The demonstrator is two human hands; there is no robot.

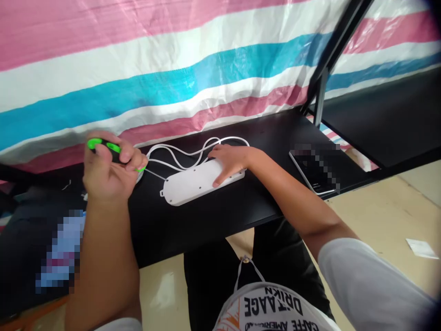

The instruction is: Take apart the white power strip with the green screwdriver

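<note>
Left hand (105, 177) grips screwdriver (102, 146) — right hand (232, 161) pins strip (191, 185).

The left hand (106, 172) is raised and curled tight, seemingly in a fist; the right hand (230, 162) is laid flat, fingers spread, forearm extended.

Our white power strip (196, 184) lies face down, slanted, near the surface's (206, 220) back edge; our green-black screwdriver (105, 148) points at its left end.

L hand (106, 177) round screwdriver (103, 147), R hand (230, 161) on pwr strip (193, 184) (underside up)
</note>
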